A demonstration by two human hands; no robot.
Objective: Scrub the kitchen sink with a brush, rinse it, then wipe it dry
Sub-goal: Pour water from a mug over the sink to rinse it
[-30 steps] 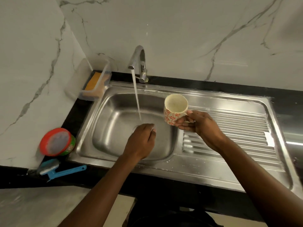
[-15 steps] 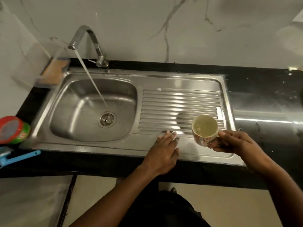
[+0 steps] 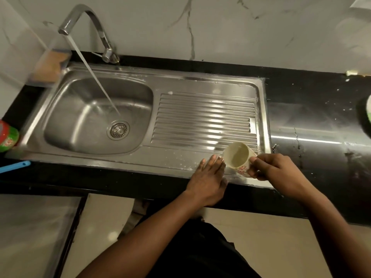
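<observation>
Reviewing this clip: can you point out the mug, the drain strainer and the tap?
mug [image 3: 236, 157]: head view, on the inner wall, inside its rim.
drain strainer [image 3: 118, 131]: head view, on its perforated centre.
tap [image 3: 84, 14]: head view, on the curved top of the spout.

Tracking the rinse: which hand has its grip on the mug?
The right hand grips the floral mug, tilted over the sink; the left hand lies flat beside it, holding nothing.

Bare forearms, black clothing.
</observation>
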